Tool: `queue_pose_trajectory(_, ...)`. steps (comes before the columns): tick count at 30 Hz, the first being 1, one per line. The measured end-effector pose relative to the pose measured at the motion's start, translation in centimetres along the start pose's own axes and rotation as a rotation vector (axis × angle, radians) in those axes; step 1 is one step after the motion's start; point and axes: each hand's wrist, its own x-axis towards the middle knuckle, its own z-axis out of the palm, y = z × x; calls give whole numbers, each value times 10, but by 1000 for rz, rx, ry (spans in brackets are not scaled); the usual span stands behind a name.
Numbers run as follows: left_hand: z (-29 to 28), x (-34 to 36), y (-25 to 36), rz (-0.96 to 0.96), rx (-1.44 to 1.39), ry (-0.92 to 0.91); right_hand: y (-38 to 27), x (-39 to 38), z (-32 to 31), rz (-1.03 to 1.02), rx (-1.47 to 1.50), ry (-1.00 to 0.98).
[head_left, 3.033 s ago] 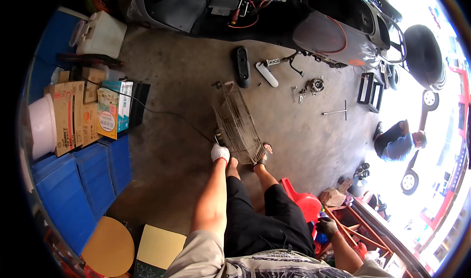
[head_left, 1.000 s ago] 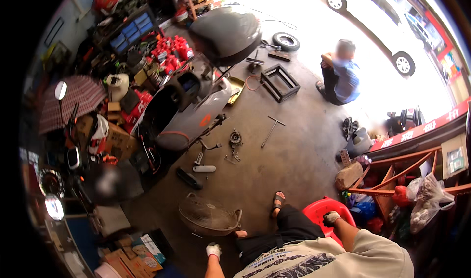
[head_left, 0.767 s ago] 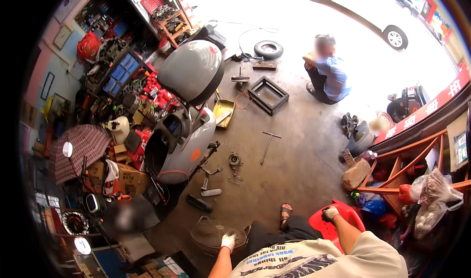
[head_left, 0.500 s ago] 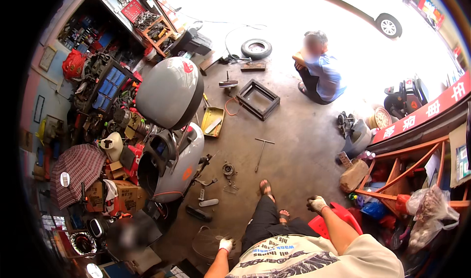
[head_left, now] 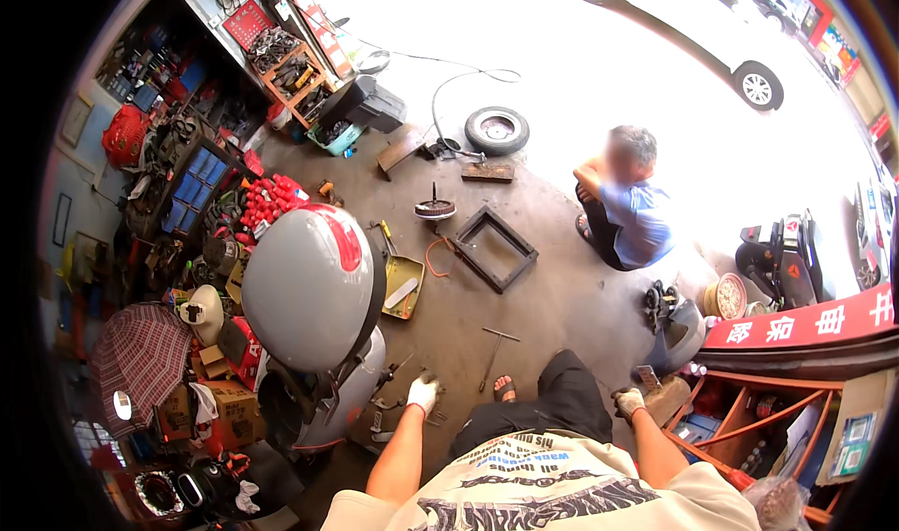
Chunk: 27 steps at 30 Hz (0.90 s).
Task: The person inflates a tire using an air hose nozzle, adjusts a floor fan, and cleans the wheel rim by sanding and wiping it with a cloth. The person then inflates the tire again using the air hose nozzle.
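Note:
My left hand [head_left: 423, 394], in a white glove with dark fingertips, hangs with loosely bent fingers beside the grey scooter [head_left: 342, 395]. It appears empty. Small metal parts [head_left: 386, 409] lie on the floor near it. My right hand [head_left: 627, 402], also gloved and apparently empty, has loosely curled fingers beside a tan block [head_left: 667, 402]; whether it touches the block is unclear. A T-handle wrench [head_left: 493, 351] lies on the floor ahead of my legs. The scooter's rounded grey top box [head_left: 304, 292] covers part of the clutter behind it.
Ahead lie a black metal frame [head_left: 496, 250], a yellow tray [head_left: 405, 286] and a tyre [head_left: 496, 130]. A person in blue [head_left: 637, 222] crouches at the right, near the banner [head_left: 796, 320]. Wooden shelving [head_left: 749, 409] stands right, cluttered goods [head_left: 215, 409] left, a white car [head_left: 712, 25] outside.
My view has turned and moved forward toward the scooter and wrench. The fan has left view, the red stool is mostly hidden, and both my hands are higher in the picture.

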Motion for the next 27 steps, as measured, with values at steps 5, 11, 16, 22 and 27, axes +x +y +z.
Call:
queue_pose_trajectory(5,48,61,162,158,-6,52,-52,107,-37,-862,-1288,-83)
queue_pose_trajectory(11,67,101,168,42,98,204,-222,204,-14,-516,-1245,-207)
queue_pose_trajectory(16,54,128,219,22,10,255,-366,264,31,-549,-1141,1)
queue_pose_trajectory(22,29,226,313,134,96,256,-506,276,111,-1057,-1474,-1)
queue_pose_trajectory(27,-23,309,398,182,142,275,-567,223,183,-295,-338,-322)
